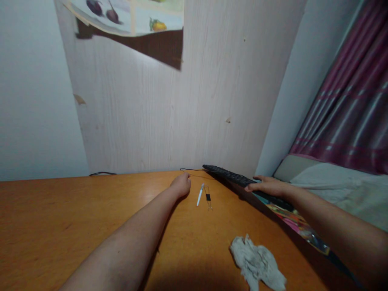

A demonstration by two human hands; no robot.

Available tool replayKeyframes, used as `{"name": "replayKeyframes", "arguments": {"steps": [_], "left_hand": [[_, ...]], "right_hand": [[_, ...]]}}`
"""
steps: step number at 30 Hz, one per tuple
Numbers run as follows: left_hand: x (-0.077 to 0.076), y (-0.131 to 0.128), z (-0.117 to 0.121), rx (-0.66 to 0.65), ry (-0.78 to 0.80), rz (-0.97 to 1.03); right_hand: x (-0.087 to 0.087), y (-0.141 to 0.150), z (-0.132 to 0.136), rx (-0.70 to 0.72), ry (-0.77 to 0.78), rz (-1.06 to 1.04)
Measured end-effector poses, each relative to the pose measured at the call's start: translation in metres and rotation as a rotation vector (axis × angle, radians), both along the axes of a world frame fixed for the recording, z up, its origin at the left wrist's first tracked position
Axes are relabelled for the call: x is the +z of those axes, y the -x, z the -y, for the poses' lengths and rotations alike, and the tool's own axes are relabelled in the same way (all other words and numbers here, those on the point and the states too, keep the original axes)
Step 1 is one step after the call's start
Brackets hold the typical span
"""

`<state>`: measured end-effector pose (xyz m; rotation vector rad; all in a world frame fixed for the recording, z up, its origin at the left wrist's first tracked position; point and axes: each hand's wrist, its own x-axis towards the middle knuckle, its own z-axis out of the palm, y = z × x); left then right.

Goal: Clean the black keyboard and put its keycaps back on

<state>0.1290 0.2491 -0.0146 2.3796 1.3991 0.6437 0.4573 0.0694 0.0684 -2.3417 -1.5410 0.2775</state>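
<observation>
My left hand [181, 185] reaches far across the orange wooden table [60, 218], curled into a loose fist near the back edge where a thin cable [194, 170] lies; whether it pinches the cable I cannot make out. My right hand [266, 185] rests flat, fingers stretched, on a black keyboard [227, 174] standing on the table's right edge. Between the hands lie a white pen [200, 195] and a small black binder clip [208, 197].
A crumpled grey-white cloth [257, 264] lies at the near right. A colourful sheet or book [295, 223] sits under the keyboard. A bed [339, 190] and purple striped curtain [348, 109] stand to the right. A picture [133, 16] hangs on the wood-grain wall.
</observation>
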Motion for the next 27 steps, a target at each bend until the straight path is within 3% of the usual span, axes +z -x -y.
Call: {"name": "replayKeyframes", "arguments": {"steps": [3, 12, 17, 24, 27], "left_hand": [[-0.005, 0.000, 0.003, -0.004, 0.022, 0.014], [-0.009, 0.001, 0.020, -0.021, 0.037, 0.026], [-0.008, 0.010, 0.031, -0.030, 0.022, 0.029], [-0.011, 0.032, 0.043, -0.042, -0.009, 0.053], [-0.012, 0.042, 0.044, -0.035, -0.032, 0.074]], "right_hand": [[-0.008, 0.008, 0.003, -0.023, -0.011, 0.063], [-0.059, 0.041, 0.009, -0.195, 0.007, 0.360], [-0.063, 0.064, 0.011, -0.242, 0.084, 0.309], [-0.066, 0.077, 0.018, -0.185, 0.133, 0.306], [-0.059, 0.078, 0.019, -0.136, 0.110, 0.335]]}}
